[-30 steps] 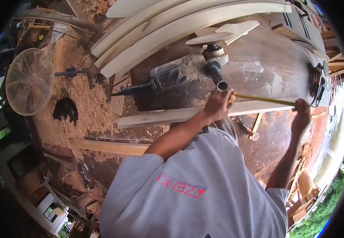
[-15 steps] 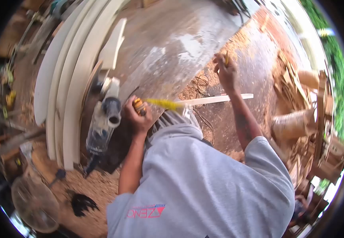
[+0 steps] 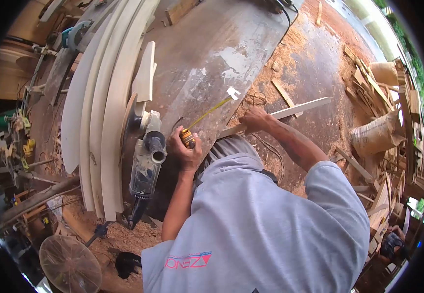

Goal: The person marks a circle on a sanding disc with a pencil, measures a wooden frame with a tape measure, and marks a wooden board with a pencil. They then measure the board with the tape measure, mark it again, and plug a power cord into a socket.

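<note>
My left hand (image 3: 189,155) is closed around a yellow and black tape measure (image 3: 187,138), low over the worktable. Its yellow blade (image 3: 211,112) runs out up and to the right, ending in a white tip (image 3: 233,93). My right hand (image 3: 255,120) is closed over a long pale wooden strip (image 3: 302,107) that sticks out past the table's edge. Its fingers partly hide the strip, and no pencil shows in it now. Left of my left hand, an angle grinder (image 3: 146,158) with a disc lies against several curved pale boards (image 3: 112,122).
Behind my hands extends the scuffed worktable (image 3: 192,53), with a short wood piece (image 3: 146,73) beside the boards. Wood scraps (image 3: 363,93) and a sack (image 3: 375,132) stand at right. A round fan (image 3: 70,263) is at lower left, and another person (image 3: 392,244) at lower right.
My right hand, raised with a pencil before, has come down onto the wooden strip. The tape blade now points further up. The whole view has shifted a little.
</note>
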`<act>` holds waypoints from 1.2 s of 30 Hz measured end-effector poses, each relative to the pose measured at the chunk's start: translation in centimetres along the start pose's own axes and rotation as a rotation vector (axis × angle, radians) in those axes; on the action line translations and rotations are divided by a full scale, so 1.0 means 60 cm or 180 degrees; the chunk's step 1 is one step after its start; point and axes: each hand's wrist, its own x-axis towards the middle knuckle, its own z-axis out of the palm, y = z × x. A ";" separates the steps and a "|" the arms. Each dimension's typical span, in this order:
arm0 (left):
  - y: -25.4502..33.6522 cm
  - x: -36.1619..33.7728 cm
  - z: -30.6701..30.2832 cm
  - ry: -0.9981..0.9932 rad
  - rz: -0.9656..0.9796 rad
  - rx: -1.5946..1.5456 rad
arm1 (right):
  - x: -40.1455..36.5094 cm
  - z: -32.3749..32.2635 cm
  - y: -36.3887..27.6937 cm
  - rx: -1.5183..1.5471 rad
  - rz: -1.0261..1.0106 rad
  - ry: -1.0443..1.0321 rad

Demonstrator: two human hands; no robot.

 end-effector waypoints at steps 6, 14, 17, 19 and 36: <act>0.049 0.003 -0.127 -0.1799 -0.1287 -0.1330 | 0.004 -0.046 -0.022 -0.1194 -0.0738 -0.0468; 0.030 -0.136 -0.261 -0.2224 -0.2316 -0.1775 | -0.096 -0.124 -0.078 -0.1279 -0.1215 -0.1631; 0.034 -0.159 -0.290 -0.1953 -0.2582 -0.1768 | -0.107 -0.163 -0.054 -0.1218 -0.1403 -0.1531; 0.028 -0.171 -0.295 -0.1884 -0.2676 -0.1526 | -0.097 -0.209 -0.052 -0.1408 -0.1361 -0.1755; 0.360 -0.053 -0.334 -0.0629 -0.3177 -0.1384 | -0.036 -0.350 0.074 -0.1303 -0.3280 -0.1462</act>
